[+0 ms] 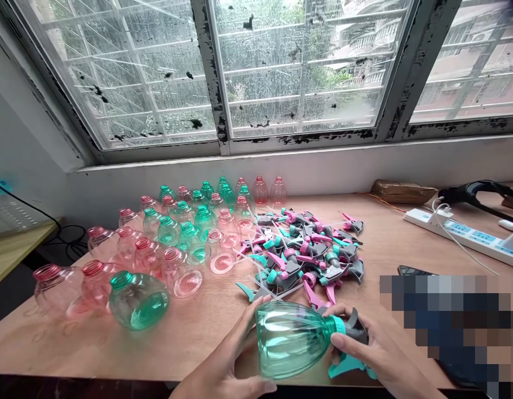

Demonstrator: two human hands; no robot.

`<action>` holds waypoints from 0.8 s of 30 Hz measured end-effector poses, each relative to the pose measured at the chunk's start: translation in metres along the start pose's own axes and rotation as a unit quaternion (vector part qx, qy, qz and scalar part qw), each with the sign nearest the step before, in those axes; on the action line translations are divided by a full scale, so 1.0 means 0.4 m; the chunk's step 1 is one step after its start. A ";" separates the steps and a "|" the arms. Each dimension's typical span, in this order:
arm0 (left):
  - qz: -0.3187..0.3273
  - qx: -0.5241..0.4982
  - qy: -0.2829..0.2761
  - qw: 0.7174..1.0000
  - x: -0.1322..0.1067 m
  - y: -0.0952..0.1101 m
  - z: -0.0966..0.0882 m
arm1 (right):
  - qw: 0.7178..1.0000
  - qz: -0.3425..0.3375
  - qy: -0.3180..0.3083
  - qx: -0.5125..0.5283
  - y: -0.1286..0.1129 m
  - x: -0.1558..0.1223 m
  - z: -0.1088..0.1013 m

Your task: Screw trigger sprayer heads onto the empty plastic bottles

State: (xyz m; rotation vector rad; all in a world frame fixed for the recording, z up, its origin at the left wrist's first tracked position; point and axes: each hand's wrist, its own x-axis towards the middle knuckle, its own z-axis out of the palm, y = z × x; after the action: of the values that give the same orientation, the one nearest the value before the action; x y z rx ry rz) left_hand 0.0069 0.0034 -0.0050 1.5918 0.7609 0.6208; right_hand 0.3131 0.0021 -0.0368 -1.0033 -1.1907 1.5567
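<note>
A clear green spray bottle point(291, 341) lies sideways in the air over the table's front edge, held between both hands. My left hand point(229, 360) wraps around its base end, thumb below and fingers above. At the neck, my right hand point(372, 343) grips the turquoise collar and the grey spray head point(356, 328) fitted there. The turquoise trigger point(346, 366) points down beneath that hand. Just beyond the bottle lies a heap of loose spray heads point(300, 252) in grey, pink and turquoise, with thin white tubes.
Many pink bottles point(146, 257) and green bottles point(140, 302) stand on the wooden table point(189, 349) at left. To the right are a power strip point(468, 233), a brown wrapped block point(404, 192), a black strap-like object point(481, 194) and a phone point(414, 270). Windows rise behind.
</note>
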 end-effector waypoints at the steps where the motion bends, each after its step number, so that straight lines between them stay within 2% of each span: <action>1: 0.004 0.016 0.003 1.000 0.000 0.000 0.000 | 1.000 0.002 0.003 -0.001 -0.001 -0.001 0.001; 5: 0.028 0.034 0.007 0.999 -0.001 -0.009 -0.001 | 1.000 0.005 0.003 0.005 -0.002 -0.002 0.004; 11: -0.005 -0.016 0.011 1.000 0.000 0.005 -0.001 | 1.000 -0.011 -0.007 -0.006 0.004 0.001 0.004; 14: 0.008 0.022 0.011 1.000 0.001 0.016 0.001 | 1.000 -0.005 -0.009 -0.006 0.003 0.000 0.004; 18: 0.021 0.065 0.019 0.997 0.000 0.007 0.001 | 1.000 -0.008 -0.002 -0.016 0.000 0.000 0.005; 24: 0.008 -0.003 0.015 1.000 -0.001 -0.008 -0.002 | 1.000 0.001 0.010 -0.028 -0.002 0.001 0.008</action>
State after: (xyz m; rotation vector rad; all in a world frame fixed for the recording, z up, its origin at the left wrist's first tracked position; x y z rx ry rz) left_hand 0.0054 0.0039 -0.0081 1.5872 0.7689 0.6596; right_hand 0.3102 0.0017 -0.0353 -1.0536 -1.2250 1.5187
